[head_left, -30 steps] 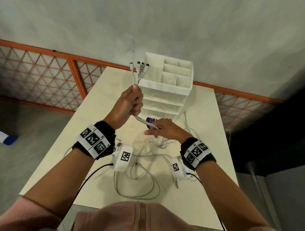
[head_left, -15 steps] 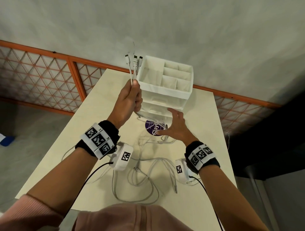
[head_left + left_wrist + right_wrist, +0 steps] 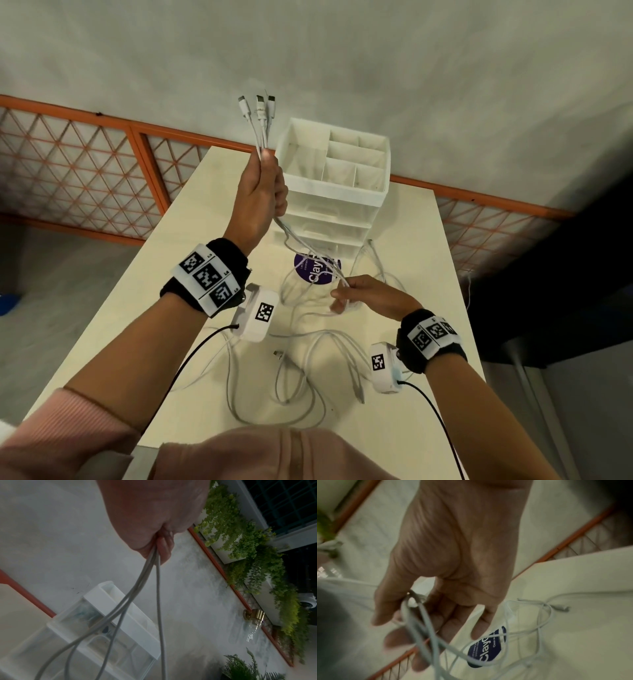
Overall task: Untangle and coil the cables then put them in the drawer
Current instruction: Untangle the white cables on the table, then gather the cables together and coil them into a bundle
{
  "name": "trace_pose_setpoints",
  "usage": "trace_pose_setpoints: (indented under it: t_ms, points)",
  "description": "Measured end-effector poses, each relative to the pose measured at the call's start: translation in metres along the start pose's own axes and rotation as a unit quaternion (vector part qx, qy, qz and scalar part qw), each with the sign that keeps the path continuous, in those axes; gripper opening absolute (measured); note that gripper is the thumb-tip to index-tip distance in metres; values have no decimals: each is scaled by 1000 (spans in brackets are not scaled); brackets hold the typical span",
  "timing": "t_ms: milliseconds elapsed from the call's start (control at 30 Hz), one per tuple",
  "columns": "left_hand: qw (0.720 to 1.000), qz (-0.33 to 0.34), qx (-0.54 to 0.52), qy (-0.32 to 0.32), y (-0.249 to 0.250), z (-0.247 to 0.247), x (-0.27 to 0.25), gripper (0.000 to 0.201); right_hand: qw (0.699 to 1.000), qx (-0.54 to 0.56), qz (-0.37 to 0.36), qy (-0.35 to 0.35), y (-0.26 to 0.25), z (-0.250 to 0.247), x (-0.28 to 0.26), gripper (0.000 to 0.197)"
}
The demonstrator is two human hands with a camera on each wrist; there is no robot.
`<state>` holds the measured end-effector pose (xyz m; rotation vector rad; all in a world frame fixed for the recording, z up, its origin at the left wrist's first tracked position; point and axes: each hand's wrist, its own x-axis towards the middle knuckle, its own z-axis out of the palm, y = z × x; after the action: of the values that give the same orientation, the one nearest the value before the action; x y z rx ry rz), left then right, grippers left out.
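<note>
My left hand [image 3: 262,192] is raised in front of the white drawer unit [image 3: 334,192] and grips a bundle of white cables, whose plug ends [image 3: 258,106] stick up above the fist. In the left wrist view the same cables [image 3: 154,577] hang down from the fist. They run down to my right hand [image 3: 344,294], which pinches them between thumb and fingers low over the table; the right wrist view shows the strands [image 3: 419,616] caught at the thumb. More white cable [image 3: 308,370] lies tangled in loops on the table near me.
A round purple sticker [image 3: 317,270] lies on the cream table [image 3: 191,246] before the drawer unit. The unit's open top compartments [image 3: 352,161] face up. An orange mesh railing [image 3: 85,164] runs behind the table. A loose cable end [image 3: 373,250] lies right of the unit.
My left hand has risen higher with the cable bundle. My right hand left the drawer front, dropped toward the table and took hold of the hanging strands.
</note>
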<state>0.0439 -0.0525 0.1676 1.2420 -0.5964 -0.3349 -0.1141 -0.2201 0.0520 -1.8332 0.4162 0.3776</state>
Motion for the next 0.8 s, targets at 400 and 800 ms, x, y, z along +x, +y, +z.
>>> trace_pose_setpoints:
  t_ms: [400,800]
  points:
    - [997,-27,-5,-71,-6,26,-14,36,987,-118,-38,103,-37,-6,9,130]
    - [994,-21,-6,-103,8,24,-12,36,927,-154,-193,281,-65,-5,12,111]
